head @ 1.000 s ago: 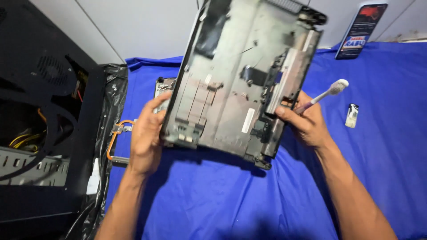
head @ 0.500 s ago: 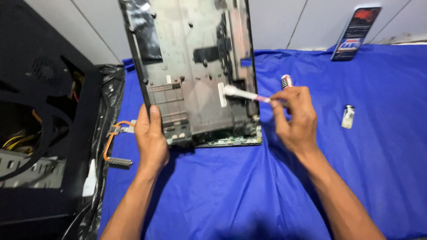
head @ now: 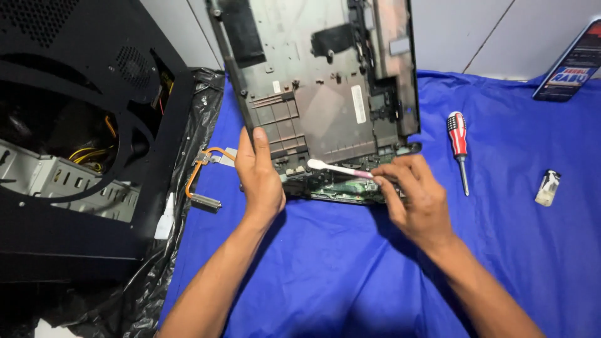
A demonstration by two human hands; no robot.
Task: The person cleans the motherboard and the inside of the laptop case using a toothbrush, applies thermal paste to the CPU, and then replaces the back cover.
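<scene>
A grey laptop base shell (head: 325,94) stands nearly upright on the blue cloth (head: 325,269), inner side facing me, with a green circuit board along its lower edge. My left hand (head: 260,178) grips the shell's lower left edge, thumb up along the frame. My right hand (head: 416,200) holds a white and pink toothbrush (head: 338,169) whose head touches the bottom of the shell near the board.
An open black computer case (head: 81,138) with yellow wires stands at the left on black plastic sheet. A copper heat pipe (head: 203,178) lies beside it. A red-handled screwdriver (head: 458,144) and a small lighter (head: 548,188) lie at the right; a dark card (head: 573,69) leans at the back.
The shell has been turned from tilted to upright and set on its lower edge. My right hand has brought the toothbrush in from the right to the shell's bottom. The screwdriver has come into sight.
</scene>
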